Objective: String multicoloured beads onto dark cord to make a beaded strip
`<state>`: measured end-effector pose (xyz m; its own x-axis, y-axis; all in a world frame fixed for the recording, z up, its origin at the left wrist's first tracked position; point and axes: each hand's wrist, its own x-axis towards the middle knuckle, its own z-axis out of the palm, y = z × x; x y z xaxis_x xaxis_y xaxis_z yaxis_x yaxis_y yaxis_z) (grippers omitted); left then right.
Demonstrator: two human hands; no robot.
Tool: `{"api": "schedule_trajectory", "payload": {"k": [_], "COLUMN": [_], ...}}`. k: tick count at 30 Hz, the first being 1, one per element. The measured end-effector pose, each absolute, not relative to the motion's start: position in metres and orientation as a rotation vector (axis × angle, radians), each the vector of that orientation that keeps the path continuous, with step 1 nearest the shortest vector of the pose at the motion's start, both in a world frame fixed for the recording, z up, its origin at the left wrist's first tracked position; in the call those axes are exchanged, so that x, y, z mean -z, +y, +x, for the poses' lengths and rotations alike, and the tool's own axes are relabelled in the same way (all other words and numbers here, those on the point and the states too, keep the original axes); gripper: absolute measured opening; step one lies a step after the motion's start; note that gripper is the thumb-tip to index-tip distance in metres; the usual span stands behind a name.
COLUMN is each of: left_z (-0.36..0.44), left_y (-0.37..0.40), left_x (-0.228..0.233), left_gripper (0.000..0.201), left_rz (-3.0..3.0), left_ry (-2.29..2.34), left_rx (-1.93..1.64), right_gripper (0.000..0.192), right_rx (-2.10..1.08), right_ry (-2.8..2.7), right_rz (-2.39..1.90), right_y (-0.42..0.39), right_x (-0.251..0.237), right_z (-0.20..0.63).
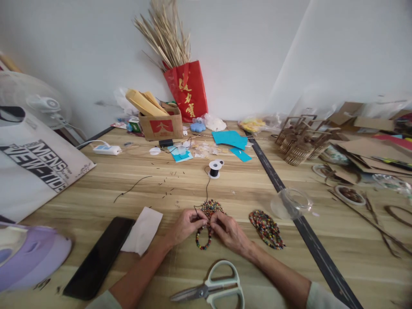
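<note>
Head view: both hands' fingers, left hand (186, 225) and right hand (227, 229), pinch a round, multicoloured beaded mat (210, 209). A thin black thread (207, 182) runs to a small spool (214, 168) on the wood-grain desk (225, 193).

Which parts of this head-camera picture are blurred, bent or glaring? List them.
Head view: even, soft light with faint shadows; the lilac plastic object at the lower left and the brown cardboard pieces at the right edge are smeared; the black table seam bows from wide-angle distortion; the multicoloured bead coil between both hands stays sharp; no strong glare.
</note>
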<state>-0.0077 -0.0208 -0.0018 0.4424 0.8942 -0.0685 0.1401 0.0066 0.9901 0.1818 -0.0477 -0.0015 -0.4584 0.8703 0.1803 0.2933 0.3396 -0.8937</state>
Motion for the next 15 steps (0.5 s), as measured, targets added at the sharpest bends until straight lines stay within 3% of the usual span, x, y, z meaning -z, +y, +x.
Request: {"api": "schedule_trajectory", "payload": {"k": [8,15], "left_z": [-0.010,-0.007], "left_y": [-0.023,-0.019], "left_x": [-0.013,-0.006], "left_gripper": [0.022,0.039], "left_rz": [1.694,1.365], "left_ry": [1.124,1.056], "left_rx": [-0.770,-0.781], "right_gripper": [0.022,0.017], "right_rx": [-1.121,-1.035], "right_ry": [-1.903,-1.952], "right_rz": [-1.005,-0.997], "right_y": [-0.047,-0.047], "right_x": [0.004,0.006], "right_z": [0.182,0.181]}}
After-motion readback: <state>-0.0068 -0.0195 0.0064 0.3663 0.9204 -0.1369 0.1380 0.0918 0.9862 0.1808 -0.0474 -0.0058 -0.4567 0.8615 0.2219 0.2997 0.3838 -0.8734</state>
